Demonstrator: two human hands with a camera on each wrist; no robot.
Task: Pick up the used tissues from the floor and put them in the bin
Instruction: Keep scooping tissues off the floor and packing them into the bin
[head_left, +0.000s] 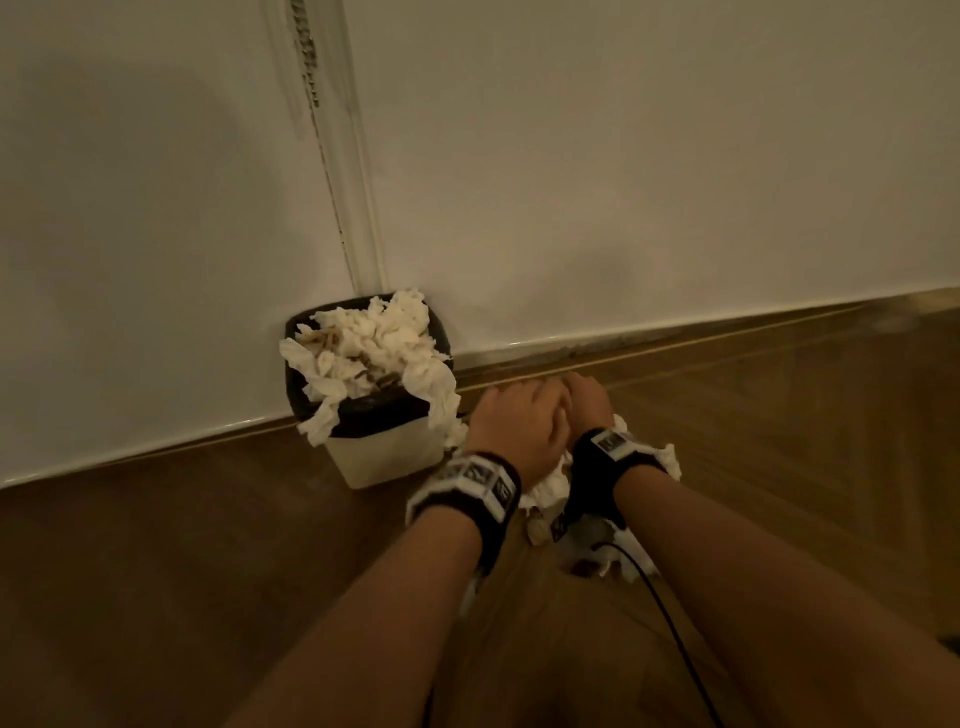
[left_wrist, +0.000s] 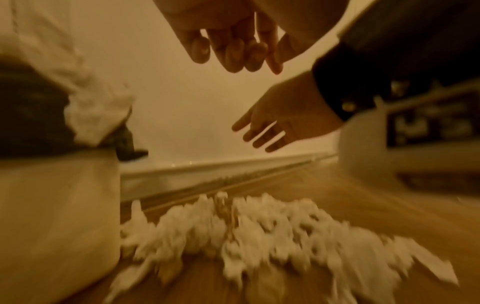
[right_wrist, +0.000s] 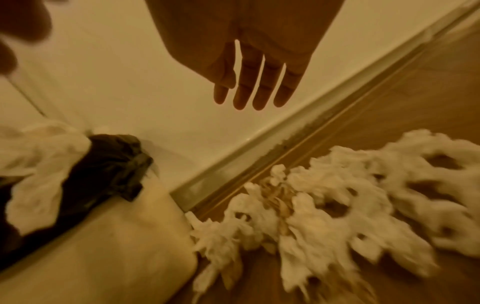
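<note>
A heap of crumpled white tissues lies on the wooden floor just right of the bin; in the head view only the edges of this tissue heap show under my wrists. The cream bin has a black liner and overflows with tissues. Both hands hover side by side above the heap, touching nothing. My left hand hangs with loosely curled fingers and holds nothing. My right hand is flat, fingers straight and slightly spread, palm down over the heap.
A white wall and its skirting board run right behind the bin and the heap. Bare wooden floor stretches left and in front. A black cable trails from my right wristband.
</note>
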